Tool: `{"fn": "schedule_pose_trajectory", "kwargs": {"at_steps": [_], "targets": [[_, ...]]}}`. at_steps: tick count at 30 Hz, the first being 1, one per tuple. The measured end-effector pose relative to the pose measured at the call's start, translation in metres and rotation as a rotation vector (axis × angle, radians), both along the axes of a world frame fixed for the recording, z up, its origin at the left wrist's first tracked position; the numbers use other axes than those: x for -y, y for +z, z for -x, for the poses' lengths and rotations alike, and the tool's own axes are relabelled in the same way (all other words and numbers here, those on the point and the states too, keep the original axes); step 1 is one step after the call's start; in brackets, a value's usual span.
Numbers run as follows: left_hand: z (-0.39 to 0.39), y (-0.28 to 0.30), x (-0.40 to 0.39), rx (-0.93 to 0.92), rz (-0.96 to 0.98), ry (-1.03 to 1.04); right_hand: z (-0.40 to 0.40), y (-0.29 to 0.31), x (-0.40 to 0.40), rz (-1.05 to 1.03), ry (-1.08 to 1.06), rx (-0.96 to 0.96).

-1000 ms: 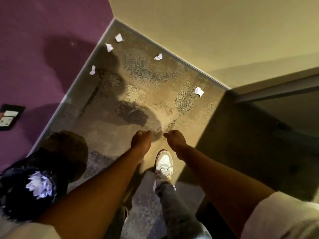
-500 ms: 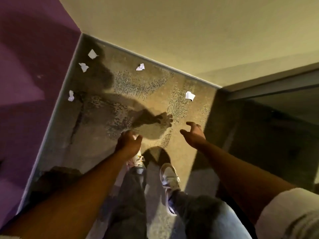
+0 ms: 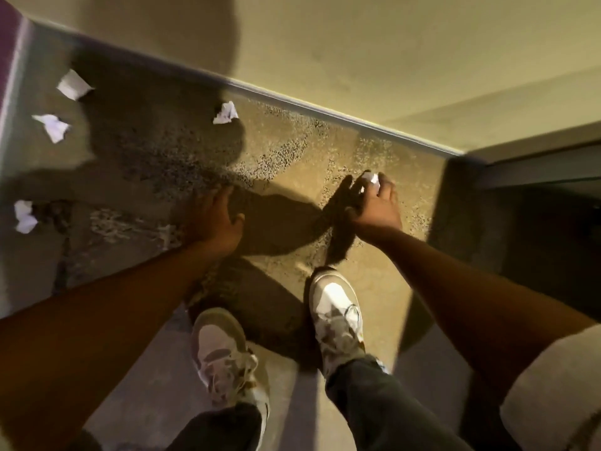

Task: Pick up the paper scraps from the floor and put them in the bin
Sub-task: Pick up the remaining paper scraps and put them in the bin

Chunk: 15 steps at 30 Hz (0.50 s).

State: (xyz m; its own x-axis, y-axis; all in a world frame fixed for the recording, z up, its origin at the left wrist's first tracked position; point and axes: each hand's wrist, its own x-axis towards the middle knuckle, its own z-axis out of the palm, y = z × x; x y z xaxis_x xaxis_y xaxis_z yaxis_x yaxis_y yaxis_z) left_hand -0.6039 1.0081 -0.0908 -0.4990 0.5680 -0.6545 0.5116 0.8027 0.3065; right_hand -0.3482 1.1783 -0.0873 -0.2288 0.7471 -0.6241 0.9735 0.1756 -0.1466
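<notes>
A view straight down at a speckled floor [image 3: 292, 164] where it meets a cream wall [image 3: 357, 53], with a person's two bare arms reaching forward. The right hand [image 3: 374, 206], at about 2 o'clock from the centre of the view, is low over the floor with its fingers curled round a crumpled white paper scrap [image 3: 371, 179]; the scrap shows at the fingertips, at the hand's 12 o'clock edge. The left hand [image 3: 216, 219], near the centre, is spread with relaxed fingers and holds nothing. Four more scraps lie loose on the floor, well apart from both hands: one by the wall [image 3: 225, 113] at 12 o'clock from the left hand, and three toward 10 o'clock, a flat piece [image 3: 73, 85], a crumpled piece [image 3: 53, 126] and one at the left edge [image 3: 24, 216]. Two pale sneakers, left [image 3: 221, 349] and right [image 3: 336, 314], stand at 6 o'clock.
</notes>
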Motion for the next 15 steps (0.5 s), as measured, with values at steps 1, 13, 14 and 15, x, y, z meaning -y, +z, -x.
{"fn": "schedule_pose_trajectory", "kwargs": {"at_steps": [1,13,14,15], "targets": [[-0.002,-0.014,-0.005,-0.024,-0.021,-0.038,-0.005,-0.011,-0.004,-0.032,0.042,0.012],[0.045,-0.11,-0.092,-0.342,-0.42,-0.057,0.037,-0.103,-0.005,-0.348,0.041,-0.341],[0.049,-0.114,-0.1,-0.361,-0.442,-0.041,0.051,-0.106,-0.007,-0.322,0.05,-0.357],[0.053,-0.117,-0.108,-0.381,-0.454,-0.024,0.066,-0.108,-0.011,-0.314,0.092,-0.373]]}}
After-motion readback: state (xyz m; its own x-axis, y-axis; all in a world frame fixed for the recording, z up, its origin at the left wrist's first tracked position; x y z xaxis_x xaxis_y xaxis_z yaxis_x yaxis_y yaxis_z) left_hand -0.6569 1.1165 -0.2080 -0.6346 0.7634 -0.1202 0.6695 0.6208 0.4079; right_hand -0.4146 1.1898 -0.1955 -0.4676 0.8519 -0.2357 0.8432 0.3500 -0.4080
